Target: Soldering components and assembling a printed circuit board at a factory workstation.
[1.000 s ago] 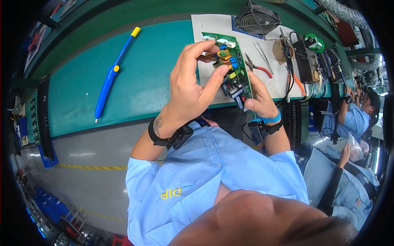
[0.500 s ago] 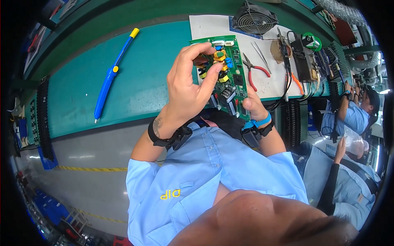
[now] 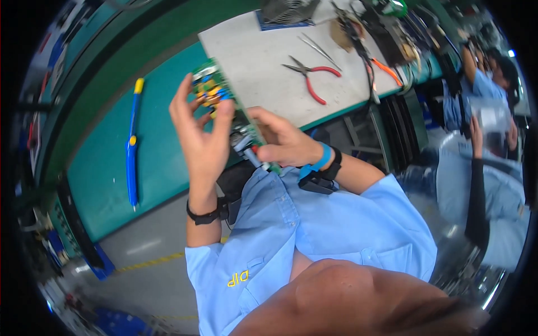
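Note:
A green circuit board (image 3: 242, 122), crowded with coils, blue parts and capacitors, is tilted between my two hands above the bench's front edge. My left hand (image 3: 200, 137) is at its left side, with the thumb across the yellow coils and the fingers curled around the far left edge. My right hand (image 3: 287, 140) grips the near right edge, its thumb over the face and its fingers behind. The board's underside is hidden. To the right, red-handled pliers (image 3: 304, 69) lie splayed on the white sheet, near metal tweezers (image 3: 320, 50).
A blue desoldering pump (image 3: 132, 162) with a yellow end lies on the green bench mat (image 3: 162, 112) to the left. A black fan (image 3: 288, 12) stands at the back. Cables and an orange-handled tool (image 3: 386, 73) are at the right. Two co-workers sit farther right.
My view has turned, so the bench appears rotated. The board has tilted to a steeper angle and shifted left with both hands. My right hand now reaches farther over its edge.

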`<state>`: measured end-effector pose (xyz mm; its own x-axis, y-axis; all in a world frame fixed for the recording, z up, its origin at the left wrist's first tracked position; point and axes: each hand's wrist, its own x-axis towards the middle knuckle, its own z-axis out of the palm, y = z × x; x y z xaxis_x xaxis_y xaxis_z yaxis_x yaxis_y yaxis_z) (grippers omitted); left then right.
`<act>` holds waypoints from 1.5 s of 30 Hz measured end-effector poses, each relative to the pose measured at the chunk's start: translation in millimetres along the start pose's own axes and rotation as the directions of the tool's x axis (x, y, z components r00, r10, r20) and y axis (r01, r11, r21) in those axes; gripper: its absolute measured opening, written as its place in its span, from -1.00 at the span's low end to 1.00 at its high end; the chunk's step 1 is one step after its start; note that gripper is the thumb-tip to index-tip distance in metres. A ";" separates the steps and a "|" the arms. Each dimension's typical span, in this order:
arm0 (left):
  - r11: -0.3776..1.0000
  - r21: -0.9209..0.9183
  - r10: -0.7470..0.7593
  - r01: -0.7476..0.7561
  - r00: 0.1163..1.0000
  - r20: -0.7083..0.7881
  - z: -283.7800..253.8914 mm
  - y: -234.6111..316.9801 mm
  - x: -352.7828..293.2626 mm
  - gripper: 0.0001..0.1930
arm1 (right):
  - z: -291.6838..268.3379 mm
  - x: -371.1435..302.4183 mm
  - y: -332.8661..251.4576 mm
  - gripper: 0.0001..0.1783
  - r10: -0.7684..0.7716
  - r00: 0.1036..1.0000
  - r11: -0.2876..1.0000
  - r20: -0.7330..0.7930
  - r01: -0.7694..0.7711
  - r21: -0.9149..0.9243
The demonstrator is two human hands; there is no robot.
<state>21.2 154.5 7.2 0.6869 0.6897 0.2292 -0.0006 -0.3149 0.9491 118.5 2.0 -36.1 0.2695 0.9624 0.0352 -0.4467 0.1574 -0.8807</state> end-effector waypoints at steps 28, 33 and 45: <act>0.582 0.583 0.099 -0.566 0.762 0.640 -19.2 -23.0 16.6 -0.29 | -121.8 8.8 -82.8 -0.78 -0.573 0.768 -0.104 -0.287 -0.415 -0.904; 0.485 0.640 0.137 -0.595 0.775 0.617 -22.2 -18.9 -1.9 -0.25 | -152.5 25.3 -69.2 -0.91 -0.493 0.849 -0.226 -0.188 -0.334 -0.915; 0.445 0.622 0.263 -0.645 0.758 0.597 -22.4 -35.0 -9.6 -0.32 | -100.7 21.1 -83.4 -0.91 -0.587 0.795 -0.178 0.154 0.059 -0.982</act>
<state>-1.7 173.5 -23.5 0.9544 0.0504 0.2943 0.0091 -0.9901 0.1400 247.4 -13.1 -9.4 0.3448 0.7067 0.6178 0.9334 -0.1888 -0.3050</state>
